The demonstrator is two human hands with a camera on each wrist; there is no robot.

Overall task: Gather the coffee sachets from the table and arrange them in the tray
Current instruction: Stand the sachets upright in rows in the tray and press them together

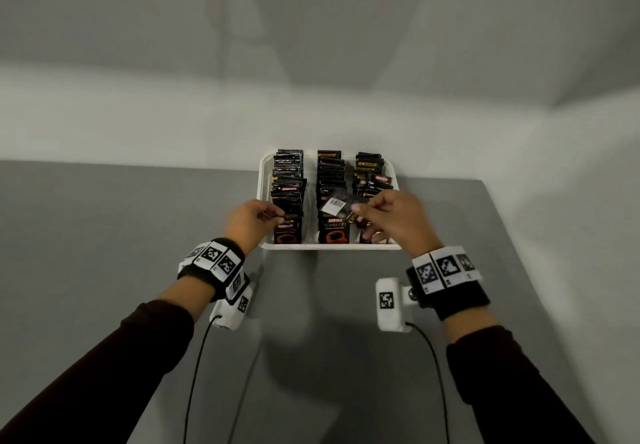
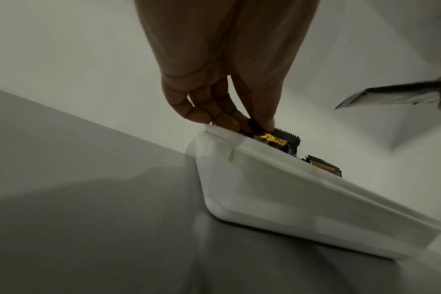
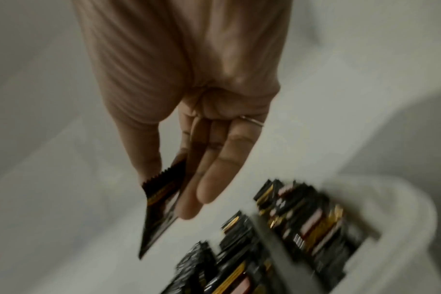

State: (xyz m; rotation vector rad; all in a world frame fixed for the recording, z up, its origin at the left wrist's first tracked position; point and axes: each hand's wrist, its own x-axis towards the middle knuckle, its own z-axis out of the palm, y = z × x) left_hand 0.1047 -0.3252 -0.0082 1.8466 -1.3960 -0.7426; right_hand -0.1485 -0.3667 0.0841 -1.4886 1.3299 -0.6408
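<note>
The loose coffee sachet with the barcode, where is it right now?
In the head view, the right hand pinches the sachet over the middle row of the white tray.

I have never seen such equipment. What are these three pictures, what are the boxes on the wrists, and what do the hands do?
There is no machine here: a person works with two bare hands. The large picture comes from a camera worn on the head. The other two come from small white box cameras strapped at the wrists, beside black bands that carry black-and-white square markers. On the grey table stands a white plastic tray with three rows of dark coffee sachets. The left hand pinches the top of a sachet in the left row. The right hand holds one loose dark sachet above the tray, between thumb and fingers.
</note>
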